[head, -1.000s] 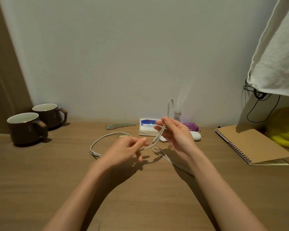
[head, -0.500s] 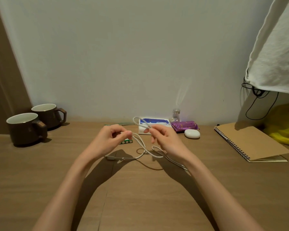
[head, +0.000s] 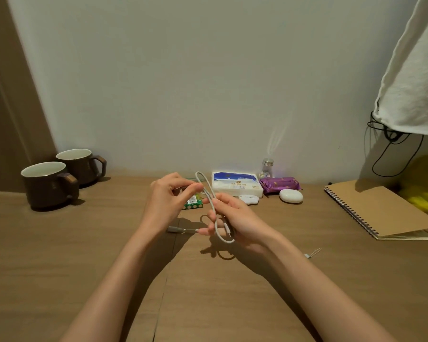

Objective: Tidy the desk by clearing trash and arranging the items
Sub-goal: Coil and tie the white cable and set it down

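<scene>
A white charging cable (head: 209,193) is gathered into loops above the middle of the wooden desk (head: 59,255). My right hand (head: 235,222) grips the bundle of loops, which hang out below its fingers. My left hand (head: 169,202) pinches a strand of the cable near the upper loop. One grey plug end (head: 176,229) sticks out to the left between the hands, just over the desk. A green pack of batteries (head: 193,202) lies partly hidden behind my left hand.
Two brown mugs (head: 50,185) stand at the back left. By the wall lie a tissue pack (head: 236,186), a small glass bottle (head: 266,167), a purple packet (head: 279,185), a white case (head: 290,196). A spiral notebook (head: 378,212) lies right, below a hanging white cloth (head: 415,77).
The cable, spread wide over the desk a second ago, is now drawn into tight loops in my right hand. Both hands have come closer together.
</scene>
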The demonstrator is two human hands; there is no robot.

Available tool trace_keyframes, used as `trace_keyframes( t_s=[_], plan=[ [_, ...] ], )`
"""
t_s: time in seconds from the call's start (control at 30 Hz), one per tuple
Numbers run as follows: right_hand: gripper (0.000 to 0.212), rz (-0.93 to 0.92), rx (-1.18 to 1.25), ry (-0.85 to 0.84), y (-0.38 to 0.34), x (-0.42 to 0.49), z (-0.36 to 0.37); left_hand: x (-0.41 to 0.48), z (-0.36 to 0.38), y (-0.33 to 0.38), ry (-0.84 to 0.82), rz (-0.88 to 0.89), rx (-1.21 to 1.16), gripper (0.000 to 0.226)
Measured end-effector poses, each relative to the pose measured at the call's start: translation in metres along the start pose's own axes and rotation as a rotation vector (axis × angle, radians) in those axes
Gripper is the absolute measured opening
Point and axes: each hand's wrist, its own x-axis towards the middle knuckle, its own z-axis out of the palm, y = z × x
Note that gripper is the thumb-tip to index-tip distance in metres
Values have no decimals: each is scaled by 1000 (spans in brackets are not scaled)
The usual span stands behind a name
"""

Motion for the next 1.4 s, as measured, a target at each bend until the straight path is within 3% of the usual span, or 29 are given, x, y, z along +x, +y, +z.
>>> trace_keyframes(
  t_s=[0.17, 0.37, 0.47, 0.6, 0.73, 0.97, 1.2, 1.4],
  plan=[
    [27, 82, 32, 22, -7, 0, -5, 0, -1, -3, 22, 32, 49, 19],
    [31, 114, -124, 7, -11, -2, -13, 0, -4, -3, 64, 21, 53, 14],
    [32, 89, -332, 3, -13, -4, -13, 0, -4, -3, 48, -41, 10, 12],
    [34, -88, -726, 120, -12, -7, -10, 0, -3, -8, -51, -148, -96, 10],
    [32, -222, -936, 258, -9, -5, -18, -2, -1, -5, -258, -77, -90, 39],
    [31, -239, -992, 213, -7, -6, -23, -5, 2, -5, -322, 141, 87, 29],
    [22, -72, -911, 53, -8, -7, -23, -4, 12, -13, -275, 331, 202, 17],
    [34, -66, -944, 39, -12, -9, -14, -5, 14, -12, -254, 380, 269, 12]
  ],
)
